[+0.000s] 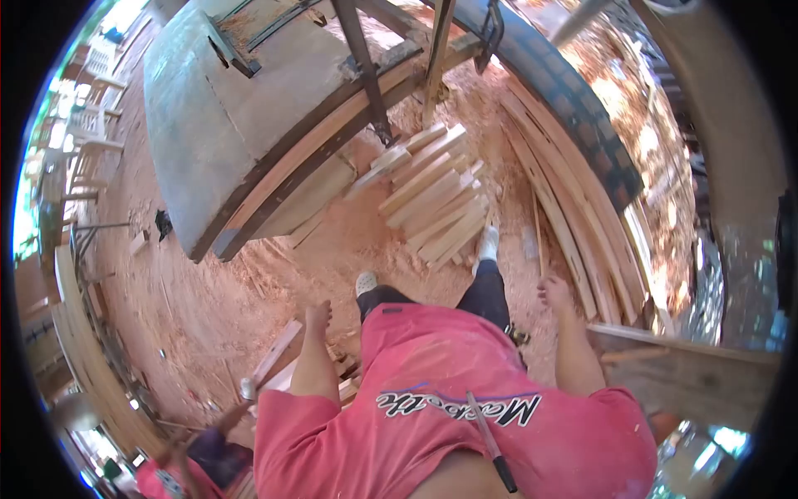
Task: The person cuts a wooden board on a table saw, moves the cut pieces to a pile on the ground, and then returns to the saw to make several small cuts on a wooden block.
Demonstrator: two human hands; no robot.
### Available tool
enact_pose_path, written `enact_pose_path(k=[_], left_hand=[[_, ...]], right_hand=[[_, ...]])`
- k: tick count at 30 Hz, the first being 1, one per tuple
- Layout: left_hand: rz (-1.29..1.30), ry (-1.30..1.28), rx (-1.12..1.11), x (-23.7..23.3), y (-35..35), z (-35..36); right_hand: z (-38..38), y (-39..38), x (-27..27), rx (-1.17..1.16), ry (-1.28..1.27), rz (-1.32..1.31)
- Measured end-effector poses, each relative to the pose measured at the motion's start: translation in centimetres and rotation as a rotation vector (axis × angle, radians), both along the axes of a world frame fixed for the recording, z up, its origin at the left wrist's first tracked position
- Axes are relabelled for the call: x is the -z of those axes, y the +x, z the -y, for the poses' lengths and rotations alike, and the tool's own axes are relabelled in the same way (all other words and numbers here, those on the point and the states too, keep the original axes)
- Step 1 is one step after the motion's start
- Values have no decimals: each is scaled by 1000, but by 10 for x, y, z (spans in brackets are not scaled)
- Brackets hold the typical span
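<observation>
1. At seven o'clock in my view, low down, is what looks like another person (208, 457). I'd keep away from that side.
2. The saw bench (233, 108) fills ten to eleven o'clock, with its long edge slanting towards the middle.
3. The left hand (318, 316) hangs by the hip with nothing in it that I can see. I cannot tell whether the fingers are curled. An offcut (276, 351) lies just beside it on the sawdust.
4. The stack of cut sticks (432, 200) sits at twelve o'clock, just ahead of the shoes (488, 244). I judge this to be an approach, best done by planting both feet on bare sawdust short of the pile and squaring up to the stick ends.
5. The right hand (553, 291) hangs free and looks empty, but its fingers are too blurred to tell. A thin stick (539, 237) lies just ahead of it.
6. Long slats (573, 200) fan out at two o'clock, and a plank (690, 374) juts in at four — near the right elbow, easy to knock
</observation>
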State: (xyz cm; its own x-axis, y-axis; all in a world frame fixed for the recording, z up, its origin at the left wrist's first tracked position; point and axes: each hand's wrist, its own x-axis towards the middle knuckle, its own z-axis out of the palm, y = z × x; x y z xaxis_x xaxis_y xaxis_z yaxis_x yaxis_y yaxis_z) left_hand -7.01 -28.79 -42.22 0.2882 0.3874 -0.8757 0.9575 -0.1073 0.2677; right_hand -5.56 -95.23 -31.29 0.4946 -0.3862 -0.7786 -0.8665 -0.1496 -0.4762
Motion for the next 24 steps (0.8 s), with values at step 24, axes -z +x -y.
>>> enact_pose_path(k=[24], left_hand=[[212,381,664,197,198,182]], right_hand=[[-1,353,289,-385,164,381]])
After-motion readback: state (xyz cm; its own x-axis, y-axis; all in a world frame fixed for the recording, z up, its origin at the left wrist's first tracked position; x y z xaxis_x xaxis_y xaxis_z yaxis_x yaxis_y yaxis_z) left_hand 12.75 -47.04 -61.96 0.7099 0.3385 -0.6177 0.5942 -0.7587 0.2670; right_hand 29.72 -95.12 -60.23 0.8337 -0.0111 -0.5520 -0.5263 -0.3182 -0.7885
